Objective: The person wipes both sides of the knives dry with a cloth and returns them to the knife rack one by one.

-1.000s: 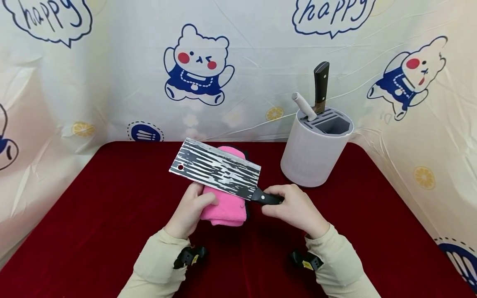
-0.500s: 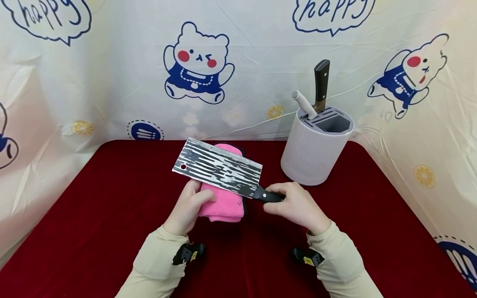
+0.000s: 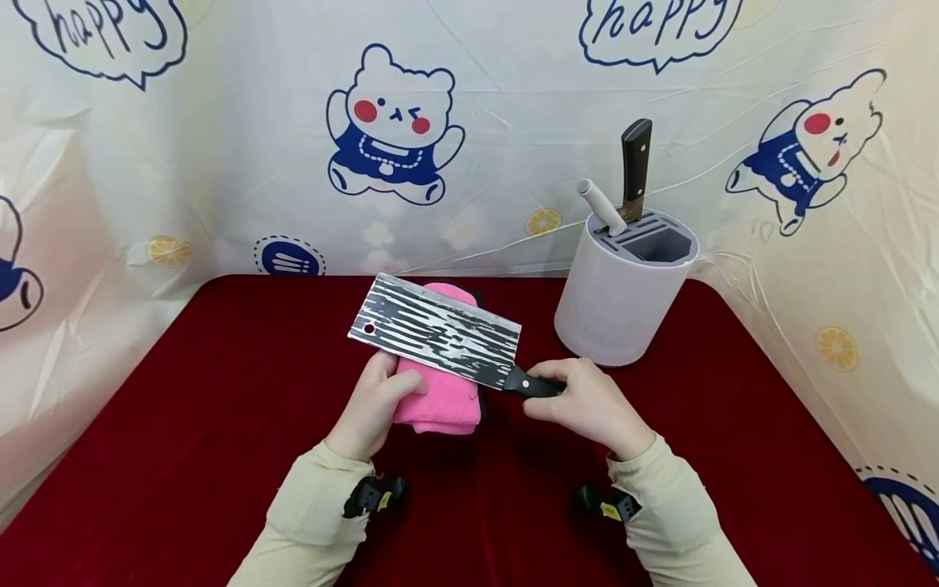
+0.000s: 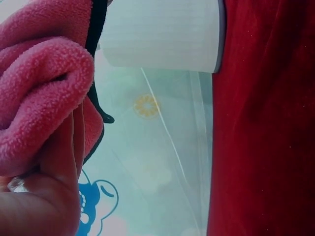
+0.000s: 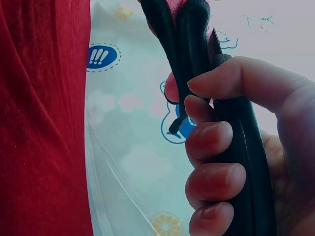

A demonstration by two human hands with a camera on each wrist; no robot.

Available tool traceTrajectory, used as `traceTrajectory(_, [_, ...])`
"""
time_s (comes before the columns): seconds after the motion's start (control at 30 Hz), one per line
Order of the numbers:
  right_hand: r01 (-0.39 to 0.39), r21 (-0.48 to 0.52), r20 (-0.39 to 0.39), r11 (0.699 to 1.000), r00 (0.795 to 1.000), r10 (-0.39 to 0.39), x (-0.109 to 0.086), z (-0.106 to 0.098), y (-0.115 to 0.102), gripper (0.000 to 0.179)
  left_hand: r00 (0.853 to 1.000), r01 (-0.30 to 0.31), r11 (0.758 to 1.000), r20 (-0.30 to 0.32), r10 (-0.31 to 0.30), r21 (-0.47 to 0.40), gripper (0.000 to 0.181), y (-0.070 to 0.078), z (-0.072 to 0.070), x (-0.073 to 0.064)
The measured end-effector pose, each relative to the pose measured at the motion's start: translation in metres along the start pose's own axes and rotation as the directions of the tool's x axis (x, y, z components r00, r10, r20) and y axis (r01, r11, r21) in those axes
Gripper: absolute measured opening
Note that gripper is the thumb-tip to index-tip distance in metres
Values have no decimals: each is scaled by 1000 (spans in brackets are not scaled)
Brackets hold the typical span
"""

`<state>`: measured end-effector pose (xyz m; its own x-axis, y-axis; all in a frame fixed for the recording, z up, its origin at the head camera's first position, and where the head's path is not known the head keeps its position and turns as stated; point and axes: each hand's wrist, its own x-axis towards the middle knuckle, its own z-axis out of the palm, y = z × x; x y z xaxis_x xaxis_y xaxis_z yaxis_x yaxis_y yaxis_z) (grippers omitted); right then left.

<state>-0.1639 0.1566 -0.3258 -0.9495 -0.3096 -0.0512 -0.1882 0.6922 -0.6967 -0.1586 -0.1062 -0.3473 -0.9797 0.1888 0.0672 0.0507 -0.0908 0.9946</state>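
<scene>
My right hand grips the black handle of a cleaver, its fingers curled round it in the right wrist view. The broad blade has black and silver streaks and a small hole near its far left corner. Beneath the blade, a folded pink towel with dark edging is held by my left hand, thumb on top. The left wrist view shows the towel's thick fold over the fingers. Where the blade lies across it, the towel's middle is hidden.
A white knife block stands at the back right of the red-covered table. It holds a black-handled knife and a white-handled one. A printed curtain hangs behind the table.
The cleaver has shifted slightly to the right across the towel, along with my right hand. The towel and left hand have risen a little in view; both holds are unchanged.
</scene>
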Motion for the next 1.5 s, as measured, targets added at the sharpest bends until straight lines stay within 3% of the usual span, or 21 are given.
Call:
traceTrajectory(0.63, [7, 14, 15, 1000, 1000, -8, 4, -4, 9, 21, 999, -25, 995, -37, 22, -97, 58, -3, 0, 4])
traceTrajectory(0.87, [7, 36, 22, 999, 1000, -8, 6, -3, 11, 22, 997, -30, 993, -78, 21, -114, 70, -3, -1, 4])
traceTrajectory(1.5, [2, 42, 27, 999, 1000, -3, 7, -5, 13, 20, 992, -36, 989, -129, 18, -141, 71, 0, -8, 5])
